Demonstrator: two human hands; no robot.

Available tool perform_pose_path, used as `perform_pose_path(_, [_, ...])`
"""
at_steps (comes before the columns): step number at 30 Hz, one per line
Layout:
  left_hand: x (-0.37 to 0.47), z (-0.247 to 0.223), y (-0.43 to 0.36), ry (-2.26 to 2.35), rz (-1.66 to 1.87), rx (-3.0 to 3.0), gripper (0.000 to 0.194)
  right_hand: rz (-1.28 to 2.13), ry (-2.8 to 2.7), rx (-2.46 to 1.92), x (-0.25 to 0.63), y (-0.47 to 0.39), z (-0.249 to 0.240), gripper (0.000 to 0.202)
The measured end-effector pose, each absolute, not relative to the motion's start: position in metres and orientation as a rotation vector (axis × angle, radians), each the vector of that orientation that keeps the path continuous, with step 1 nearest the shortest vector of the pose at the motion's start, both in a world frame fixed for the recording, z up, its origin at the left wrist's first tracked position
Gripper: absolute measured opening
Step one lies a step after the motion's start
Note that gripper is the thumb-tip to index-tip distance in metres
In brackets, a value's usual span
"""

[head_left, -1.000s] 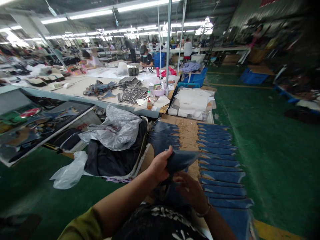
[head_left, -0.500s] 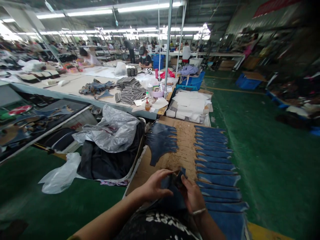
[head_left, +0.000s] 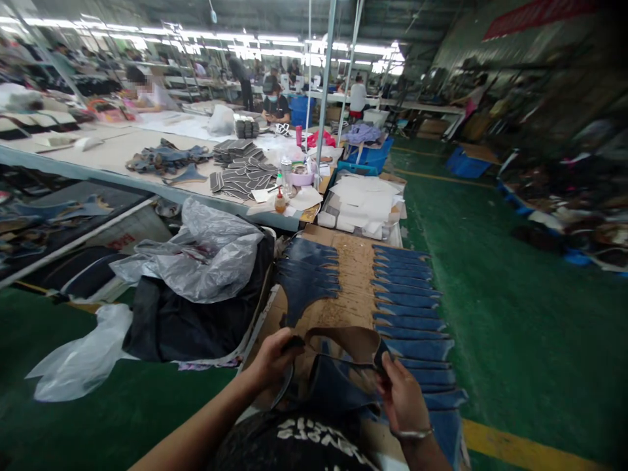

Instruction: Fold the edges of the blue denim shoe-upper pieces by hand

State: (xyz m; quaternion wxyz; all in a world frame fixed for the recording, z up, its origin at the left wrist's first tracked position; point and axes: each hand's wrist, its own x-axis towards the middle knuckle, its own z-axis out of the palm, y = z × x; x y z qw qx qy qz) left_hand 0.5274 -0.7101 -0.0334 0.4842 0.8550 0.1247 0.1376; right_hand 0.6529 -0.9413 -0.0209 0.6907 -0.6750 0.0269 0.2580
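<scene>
My left hand (head_left: 275,356) pinches a dark end of a blue piece at the lower middle. My right hand (head_left: 400,392), with a bracelet at its wrist, grips the other end of the blue piece (head_left: 338,386), whose brown underside curves up between my hands. Beyond them lies a cardboard-covered surface (head_left: 356,278). On its right side, several blue pieces (head_left: 412,327) overlap in a long row. A shorter stack of blue pieces (head_left: 307,275) fans out on its left side.
Left of the cardboard is a bin with black cloth (head_left: 167,327) and clear plastic (head_left: 210,255). A long table (head_left: 112,147) holds striped pieces (head_left: 243,173) and a small bottle (head_left: 280,201). White sheets (head_left: 363,199) lie behind the cardboard. People work farther back.
My hands have moved apart, my left hand leftward and my right hand slightly rightward. The blue piece is now spread between them. The view has shifted a little to the right.
</scene>
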Motion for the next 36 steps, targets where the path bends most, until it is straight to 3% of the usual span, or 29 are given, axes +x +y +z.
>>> perform_pose_path(4, [0.568, -0.041, -0.684, 0.435, 0.384, 2.045, 0.020, 0.750, 0.259, -1.119, 0.643, -0.941, -0.009, 0.020])
perform_pose_path(8, [0.604, -0.034, -0.680, 0.478, 0.470, 2.107, 0.062, 0.833, 0.092, -1.040, 0.632, -0.930, 0.003, 0.021])
perform_pose_path(13, [0.590, -0.014, -0.726, 0.037, 0.178, 1.850, 0.033, 0.843, 0.165, -1.187, 0.628, -0.930, -0.003, 0.018])
perform_pose_path(18, [0.565, -0.012, -0.769, 0.086, -0.039, 1.628, 0.032, 0.827, 0.162, -1.204, 0.620, -0.925, -0.011, 0.019])
perform_pose_path(31, [0.545, -0.008, -0.785, 0.432, 0.070, 1.574, 0.028, 0.930, -0.179, -1.570, 0.618, -0.919, -0.013, 0.035])
perform_pose_path(36, [0.537, -0.006, -0.787, 0.400, 0.081, 1.586, 0.026, 0.690, -0.397, -1.760, 0.619, -0.927, -0.010, 0.026])
